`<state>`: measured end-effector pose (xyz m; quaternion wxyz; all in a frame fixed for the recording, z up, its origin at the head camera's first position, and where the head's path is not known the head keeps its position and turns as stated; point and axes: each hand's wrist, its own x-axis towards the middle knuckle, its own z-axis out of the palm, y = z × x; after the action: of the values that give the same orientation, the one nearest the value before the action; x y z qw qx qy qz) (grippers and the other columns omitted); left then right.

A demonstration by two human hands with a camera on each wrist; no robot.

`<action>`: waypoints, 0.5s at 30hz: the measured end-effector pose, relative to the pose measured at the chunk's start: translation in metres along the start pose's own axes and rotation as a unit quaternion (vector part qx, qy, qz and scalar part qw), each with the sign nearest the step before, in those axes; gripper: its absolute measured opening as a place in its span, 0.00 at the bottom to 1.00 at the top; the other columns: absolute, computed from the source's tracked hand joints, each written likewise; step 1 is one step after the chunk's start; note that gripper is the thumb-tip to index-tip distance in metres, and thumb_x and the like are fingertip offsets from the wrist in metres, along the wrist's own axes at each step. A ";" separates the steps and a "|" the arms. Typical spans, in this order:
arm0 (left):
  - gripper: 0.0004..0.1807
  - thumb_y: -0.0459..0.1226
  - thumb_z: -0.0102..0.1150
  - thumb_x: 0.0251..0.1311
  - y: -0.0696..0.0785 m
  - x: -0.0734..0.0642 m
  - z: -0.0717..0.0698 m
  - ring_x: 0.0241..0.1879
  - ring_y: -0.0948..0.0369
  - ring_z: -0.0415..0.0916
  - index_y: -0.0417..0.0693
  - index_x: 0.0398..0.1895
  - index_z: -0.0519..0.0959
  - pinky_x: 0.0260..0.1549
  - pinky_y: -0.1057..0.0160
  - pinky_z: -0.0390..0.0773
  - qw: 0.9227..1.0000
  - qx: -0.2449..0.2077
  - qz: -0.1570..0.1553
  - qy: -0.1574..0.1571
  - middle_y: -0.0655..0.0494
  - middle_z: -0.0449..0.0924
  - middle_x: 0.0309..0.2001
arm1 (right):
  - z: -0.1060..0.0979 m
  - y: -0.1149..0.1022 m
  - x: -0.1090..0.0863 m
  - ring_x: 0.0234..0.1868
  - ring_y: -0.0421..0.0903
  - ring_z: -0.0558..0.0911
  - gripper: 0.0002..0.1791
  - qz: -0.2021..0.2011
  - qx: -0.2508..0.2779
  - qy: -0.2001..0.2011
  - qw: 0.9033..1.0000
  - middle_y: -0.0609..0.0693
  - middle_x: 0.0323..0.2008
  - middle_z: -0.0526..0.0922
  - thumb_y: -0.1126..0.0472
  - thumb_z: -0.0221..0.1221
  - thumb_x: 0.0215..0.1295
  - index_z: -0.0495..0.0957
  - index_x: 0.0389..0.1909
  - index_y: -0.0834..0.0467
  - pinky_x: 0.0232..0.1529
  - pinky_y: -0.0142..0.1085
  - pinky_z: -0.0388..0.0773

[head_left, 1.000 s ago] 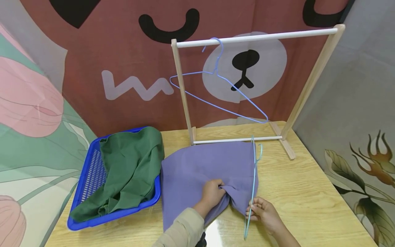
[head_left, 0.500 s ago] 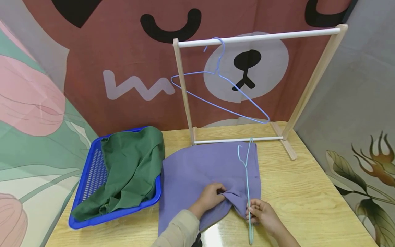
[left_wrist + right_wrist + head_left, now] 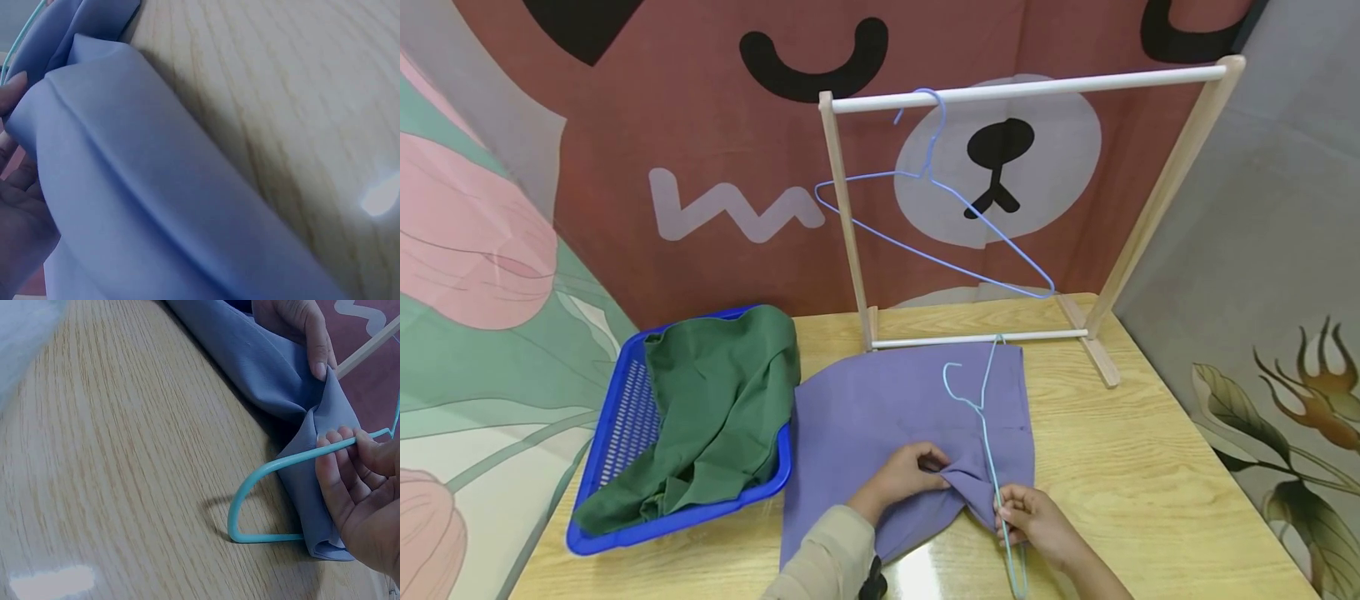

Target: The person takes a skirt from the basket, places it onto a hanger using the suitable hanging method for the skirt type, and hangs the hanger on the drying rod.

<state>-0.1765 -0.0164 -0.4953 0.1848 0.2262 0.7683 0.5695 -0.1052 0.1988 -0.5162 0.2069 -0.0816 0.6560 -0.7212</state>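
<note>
A purple cloth garment [image 3: 880, 408] lies spread on the table, its near edge lifted into a fold. My left hand [image 3: 910, 477] pinches that raised edge between thumb and fingers; the left wrist view shows the cloth [image 3: 144, 144] draped close across it. With thumb and fingertips my right hand [image 3: 1033, 521] grips the side of a light teal clothes hanger [image 3: 987, 446]. The hanger stands tilted above the garment, its hook pointing away and to the left. In the right wrist view, one rounded hanger end [image 3: 236, 515] sticks out past the cloth, over the table.
At the left a blue plastic basket [image 3: 688, 523] holds a green cloth garment [image 3: 722, 408]. Behind the purple garment stands a wooden rack with a white top rail [image 3: 1037, 90]. From that rail hangs a blue hanger [image 3: 955, 268]. Printed curtains enclose the table [image 3: 1150, 483].
In my right hand the teal hanger has turned, its hook swinging left from the garment's right edge to over the cloth. The left hand keeps its pinch and has shifted slightly.
</note>
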 end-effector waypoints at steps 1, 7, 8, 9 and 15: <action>0.13 0.25 0.61 0.42 0.005 -0.001 -0.001 0.37 0.48 0.73 0.29 0.35 0.74 0.33 0.72 0.70 1.000 -0.007 -0.004 -0.005 0.39 0.76 0.35 | 0.000 0.000 0.000 0.25 0.39 0.74 0.13 -0.001 0.000 -0.003 1.000 0.51 0.24 0.71 0.72 0.44 0.60 0.55 0.33 0.83 0.27 0.35 0.77; 0.15 0.26 0.61 0.43 0.013 -0.003 -0.004 0.41 0.44 0.71 0.28 0.37 0.73 0.36 0.72 0.70 0.998 -0.046 -0.027 -0.018 0.37 0.74 0.39 | 0.001 0.001 0.001 0.24 0.39 0.74 0.14 0.003 0.003 0.000 1.000 0.51 0.24 0.71 0.72 0.45 0.60 0.56 0.34 0.83 0.27 0.35 0.77; 0.16 0.26 0.60 0.43 0.013 -0.003 -0.004 0.42 0.44 0.70 0.27 0.38 0.72 0.36 0.72 0.70 0.998 -0.053 -0.029 -0.016 0.36 0.73 0.40 | 0.001 0.001 0.001 0.24 0.39 0.74 0.14 0.005 0.001 0.002 1.000 0.51 0.24 0.71 0.72 0.45 0.60 0.56 0.34 0.83 0.27 0.35 0.77; 0.16 0.26 0.60 0.44 0.013 -0.002 -0.004 0.42 0.44 0.70 0.27 0.38 0.72 0.36 0.71 0.70 0.998 -0.059 -0.029 -0.014 0.36 0.73 0.40 | 0.002 0.001 0.001 0.24 0.39 0.74 0.14 0.008 -0.001 0.005 1.000 0.51 0.24 0.71 0.72 0.45 0.60 0.56 0.34 0.83 0.26 0.35 0.77; 0.15 0.27 0.58 0.47 0.010 0.003 -0.002 0.40 0.48 0.72 0.26 0.39 0.70 0.35 0.70 0.71 0.996 -0.082 -0.026 0.013 0.35 0.73 0.40 | 0.004 0.001 0.001 0.24 0.40 0.74 0.12 0.015 -0.020 0.025 0.999 0.51 0.23 0.71 0.73 0.46 0.59 0.59 0.33 0.82 0.25 0.37 0.77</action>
<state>-0.1783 -0.0139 -0.4854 0.2078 0.1826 0.7273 0.6281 -0.1041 0.1947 -0.5170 0.1999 -0.0582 0.6767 -0.7063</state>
